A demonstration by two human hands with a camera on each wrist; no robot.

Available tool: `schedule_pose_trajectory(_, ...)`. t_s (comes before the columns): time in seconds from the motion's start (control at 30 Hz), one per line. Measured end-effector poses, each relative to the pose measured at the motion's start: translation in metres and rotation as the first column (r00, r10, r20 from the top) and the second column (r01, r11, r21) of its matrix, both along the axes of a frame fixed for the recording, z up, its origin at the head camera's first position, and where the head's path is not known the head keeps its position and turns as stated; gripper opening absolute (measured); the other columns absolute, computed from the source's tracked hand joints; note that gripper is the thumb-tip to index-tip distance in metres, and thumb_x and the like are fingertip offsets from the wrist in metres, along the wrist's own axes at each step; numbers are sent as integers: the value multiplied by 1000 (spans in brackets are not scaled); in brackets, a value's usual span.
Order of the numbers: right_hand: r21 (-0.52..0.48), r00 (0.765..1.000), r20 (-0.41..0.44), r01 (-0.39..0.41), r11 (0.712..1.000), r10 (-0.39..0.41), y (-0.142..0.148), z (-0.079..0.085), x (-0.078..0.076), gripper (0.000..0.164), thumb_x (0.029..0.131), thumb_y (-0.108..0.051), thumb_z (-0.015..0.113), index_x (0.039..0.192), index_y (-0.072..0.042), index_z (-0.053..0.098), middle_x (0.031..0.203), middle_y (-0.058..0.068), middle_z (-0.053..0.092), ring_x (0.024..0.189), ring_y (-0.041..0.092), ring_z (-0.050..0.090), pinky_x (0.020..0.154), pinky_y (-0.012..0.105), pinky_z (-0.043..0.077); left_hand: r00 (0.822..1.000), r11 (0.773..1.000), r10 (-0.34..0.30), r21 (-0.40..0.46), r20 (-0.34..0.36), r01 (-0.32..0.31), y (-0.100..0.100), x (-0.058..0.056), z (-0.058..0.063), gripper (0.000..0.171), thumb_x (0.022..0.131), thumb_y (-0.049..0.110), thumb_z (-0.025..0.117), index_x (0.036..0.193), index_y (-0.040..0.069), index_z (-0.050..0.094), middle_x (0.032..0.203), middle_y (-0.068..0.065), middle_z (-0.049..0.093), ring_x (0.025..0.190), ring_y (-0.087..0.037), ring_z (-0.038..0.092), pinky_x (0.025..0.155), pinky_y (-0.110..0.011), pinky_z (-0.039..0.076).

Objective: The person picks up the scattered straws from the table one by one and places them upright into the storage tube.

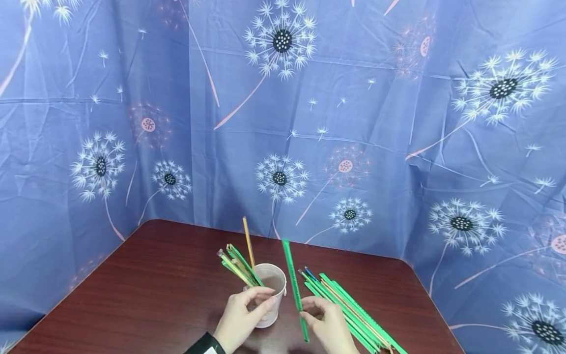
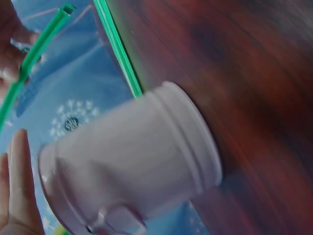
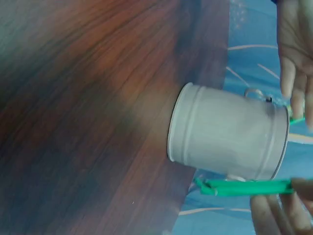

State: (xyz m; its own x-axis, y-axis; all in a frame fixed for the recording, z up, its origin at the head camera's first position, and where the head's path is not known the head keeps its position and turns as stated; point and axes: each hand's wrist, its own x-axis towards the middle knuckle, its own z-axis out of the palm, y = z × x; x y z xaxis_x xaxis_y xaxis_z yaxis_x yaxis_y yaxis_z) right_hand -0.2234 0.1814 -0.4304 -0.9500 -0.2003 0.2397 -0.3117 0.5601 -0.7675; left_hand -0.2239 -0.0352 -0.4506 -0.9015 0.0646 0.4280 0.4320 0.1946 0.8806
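Note:
A small pale bucket (image 1: 271, 317) with side handles stands upright on the table. Several yellow and green sticks (image 1: 240, 268) lean out over its left side, and one thin yellow stick (image 1: 248, 241) rises from the back. My left hand (image 1: 240, 317) is at the near-left rim; in the right wrist view its fingers (image 3: 297, 93) hang fairly straight with nothing visible in them. Just right of the bucket, my right hand (image 1: 329, 324) pinches a long green stick (image 1: 292, 280) near its lower end. That green stick (image 2: 36, 56) shows a hollow end in the left wrist view.
Right of my right hand lies a bundle of green sticks (image 1: 360, 314), with a thin tan one (image 1: 339, 297) and a blue-tipped one (image 1: 308, 272) among them. The dark red-brown table (image 1: 155, 285) is bordered by a blue dandelion-print curtain (image 1: 230, 162).

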Motion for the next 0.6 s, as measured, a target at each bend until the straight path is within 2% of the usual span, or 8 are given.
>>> schedule_pose_trajectory(0.07,-2,997,2,-83,997,83,-2,-1,0,17,86,-6,74,102,-3,72,90,6,74,73,1,63,62,18,55,999,999,-47,5,4,47,4,1,2,32,93,27,70,116,5,68,99,-6,76,80,-5,70,69,-19,59)
schedule_pose_trajectory(0.13,7,989,-20,-144,989,145,-3,-2,1,15,87,-4,73,101,-3,72,90,7,73,74,0,63,62,19,56,998,997,-66,33,24,66,7,0,4,39,94,28,69,122,1,63,108,-11,74,87,-8,71,72,-20,60)
schedule_pose_trajectory(0.23,21,979,-64,-194,981,195,-5,-4,1,13,86,-2,72,100,-3,73,88,6,71,73,-2,61,61,19,56,994,987,-73,152,79,61,10,-1,8,41,94,25,69,122,-3,59,110,-19,71,88,-14,73,72,-25,63)
schedule_pose_trajectory(0.33,34,971,-110,-210,977,213,-6,-4,2,14,84,1,73,98,-3,73,85,4,70,72,-3,60,60,20,56,993,959,-52,282,105,21,11,-3,13,33,94,20,69,114,-4,60,104,-25,70,82,-16,74,69,-29,64)
schedule_pose_trajectory(0.4,37,967,-127,-217,975,220,-6,-4,2,15,84,2,73,98,-3,73,84,2,70,72,-3,60,60,20,56,995,942,-26,334,99,-8,12,-4,15,26,93,16,70,108,-3,62,99,-26,70,78,-13,73,68,-31,64)
schedule_pose_trajectory(0.5,38,968,-125,-216,976,219,-5,-4,1,16,84,2,73,98,-4,73,84,0,70,72,-2,60,60,20,56,998,928,6,370,64,-30,12,-4,16,16,92,11,70,102,-1,64,94,-27,70,75,-10,72,66,-33,64)
schedule_pose_trajectory(0.6,36,976,-89,-197,980,199,-5,-4,0,14,85,-1,73,98,-7,73,87,1,71,73,-2,60,61,19,56,999,920,31,391,19,-36,13,-4,16,13,92,7,69,100,-2,64,92,-26,70,75,-8,71,64,-35,64)
